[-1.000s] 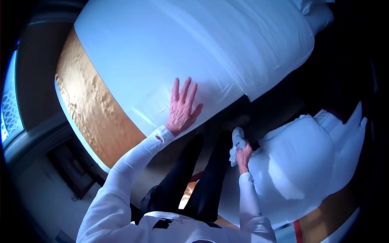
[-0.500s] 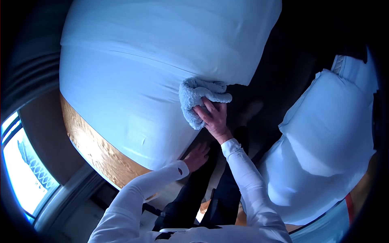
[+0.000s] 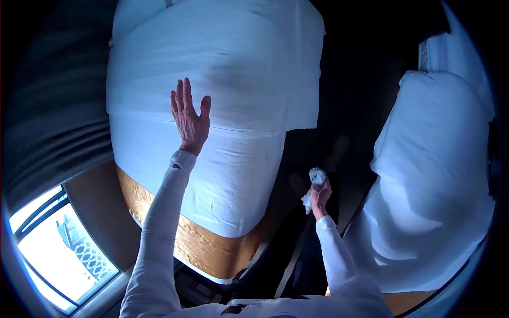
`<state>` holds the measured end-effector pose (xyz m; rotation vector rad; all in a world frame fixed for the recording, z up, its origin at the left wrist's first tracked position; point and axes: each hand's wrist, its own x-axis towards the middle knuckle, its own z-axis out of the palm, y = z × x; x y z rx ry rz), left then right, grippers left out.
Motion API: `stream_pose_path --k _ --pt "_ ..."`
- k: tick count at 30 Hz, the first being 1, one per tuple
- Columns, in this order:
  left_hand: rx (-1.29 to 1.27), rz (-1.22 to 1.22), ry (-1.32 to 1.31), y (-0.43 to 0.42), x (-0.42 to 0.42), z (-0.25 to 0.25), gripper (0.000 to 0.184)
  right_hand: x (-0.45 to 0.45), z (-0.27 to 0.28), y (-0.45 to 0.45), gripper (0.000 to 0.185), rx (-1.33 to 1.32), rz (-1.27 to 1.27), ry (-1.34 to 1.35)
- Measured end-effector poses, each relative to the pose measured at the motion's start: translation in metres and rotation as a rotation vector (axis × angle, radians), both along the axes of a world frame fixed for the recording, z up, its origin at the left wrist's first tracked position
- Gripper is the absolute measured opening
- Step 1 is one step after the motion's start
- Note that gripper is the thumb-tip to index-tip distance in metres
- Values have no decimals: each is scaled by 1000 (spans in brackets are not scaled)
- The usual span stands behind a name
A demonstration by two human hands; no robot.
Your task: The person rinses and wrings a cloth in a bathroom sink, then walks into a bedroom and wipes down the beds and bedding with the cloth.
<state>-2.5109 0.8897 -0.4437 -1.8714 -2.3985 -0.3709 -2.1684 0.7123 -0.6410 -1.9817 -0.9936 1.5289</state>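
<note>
My left hand (image 3: 191,119) is stretched over the bed's white sheet (image 3: 244,159) with fingers out and thumb apart, and nothing is in it. I cannot tell whether it touches the fabric. Down to the right, beside the bed, my right hand (image 3: 321,199) is closed around a bunched fluffy cloth (image 3: 317,176). Some of the cloth sticks out above the fist and some hangs at its left. A fold line crosses the bed where a top layer of white fabric lies over the lower sheet.
Golden fabric (image 3: 212,249) wraps the bed's base below the sheet. At the right stands another piece of furniture under a white cover (image 3: 424,159). A dark gap with floor lies between them. To the left are a dark curtain (image 3: 53,127) and a bright window (image 3: 69,249).
My right hand has lifted the fluffy cloth off the bed's edge and drawn it back toward me, bunched up. My left hand has moved from beside the bed forward over the sheet.
</note>
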Motion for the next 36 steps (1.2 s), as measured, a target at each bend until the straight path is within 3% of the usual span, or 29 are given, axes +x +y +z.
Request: stream_pose_path --k 2,4,5,6,8,10,11,13,14,15,17,19,21,22,23,25,26,27,28,29,32,34,36 --pt "-93 132 156 -9 40 -51 74 -1 40 34 45 146 11 -98" --pt "-393 -254 153 -80 117 -66 78 -24 90 89 44 550 48 -57" --pt "-788 -519 158 -110 143 -55 71 -39 116 115 45 688 71 -89" --pt "-886 -938 82 -179 134 -103 59 -54 139 139 45 830 95 -119" --pt "-759 -598 -499 -188 159 -51 48 -82 173 177 45 1008 109 -84" --pt "-574 -459 -555 -158 131 -36 45 -105 157 199 44 1121 198 -165" --pt "-423 -410 -412 -127 116 -25 47 -112 140 204 44 1118 187 -164" --pt "-140 -324 -187 -47 88 -19 53 -135 85 210 44 957 385 -343" --pt "-22 -290 -108 -16 77 -21 56 -149 45 199 46 905 280 -238" --pt "-61 -303 -68 6 71 -29 64 -159 11 186 49 848 174 -130" --pt "-259 -321 124 26 80 -45 80 -159 -8 177 55 705 175 -204" --pt "-393 -347 204 24 97 -51 74 -134 -21 171 55 420 377 -303" --pt "-413 -342 245 18 100 -57 68 -112 -92 138 45 255 304 -196" --pt "-405 -347 241 17 103 -58 68 -89 -118 124 40 -126 309 -178" --pt "-417 -340 246 17 106 -59 69 -68 -124 110 37 -162 206 -228" --pt "-476 -325 249 18 109 -53 71 -39 -81 121 35 -280 107 -317" --pt "-496 -328 234 18 110 -54 72 -29 -57 131 37 -103 85 -309" --pt "-520 -318 220 19 112 -54 72 -25 -53 134 38 -201 -104 -54" --pt "-544 -309 204 17 114 -54 72 -17 -1 164 39 303 20 -157" --pt "-567 -301 217 18 114 -55 71 -27 49 209 38 529 71 -236" --pt "-585 -304 261 14 109 -60 69 -73 132 292 44 874 94 -258" --pt "-577 -322 290 8 104 -68 65 -109 140 331 50 1080 133 -205" --pt "-561 -321 314 8 104 -70 62 -138 99 349 45 1077 336 -334"
